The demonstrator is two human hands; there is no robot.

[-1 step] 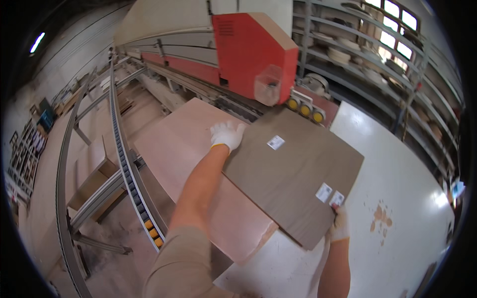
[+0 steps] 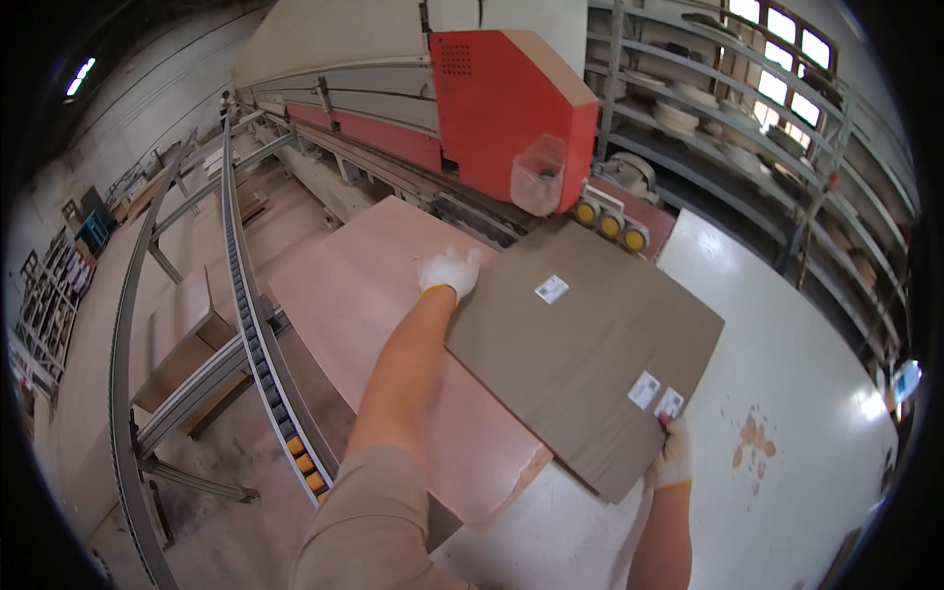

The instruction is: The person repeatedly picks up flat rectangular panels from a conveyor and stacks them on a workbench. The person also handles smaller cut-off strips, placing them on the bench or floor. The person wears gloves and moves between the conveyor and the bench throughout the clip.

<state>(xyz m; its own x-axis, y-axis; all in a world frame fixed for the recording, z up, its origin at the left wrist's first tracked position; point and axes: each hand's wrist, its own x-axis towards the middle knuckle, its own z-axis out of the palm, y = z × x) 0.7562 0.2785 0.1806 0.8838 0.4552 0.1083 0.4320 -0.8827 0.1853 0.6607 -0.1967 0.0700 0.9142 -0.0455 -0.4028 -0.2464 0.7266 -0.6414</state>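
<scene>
Panel [image 2: 580, 359] is lying near the red machine [image 2: 511, 98], left hand [image 2: 449, 271] and right hand [image 2: 672, 454] gripping opposite corners; a loosening grip could let it slide off crooked.

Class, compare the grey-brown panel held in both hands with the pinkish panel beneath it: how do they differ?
The grey-brown panel is darker, carries white stickers and is gripped by the left hand and right hand. The pinkish panel is lighter, bare of stickers and lies underneath, not gripped. Both are flat rectangular boards.

Gloved left hand [image 2: 449, 271] and right hand [image 2: 672, 455] on opposite edges of a grey-brown panel [image 2: 580, 354] before a red machine [image 2: 511, 98].
</scene>
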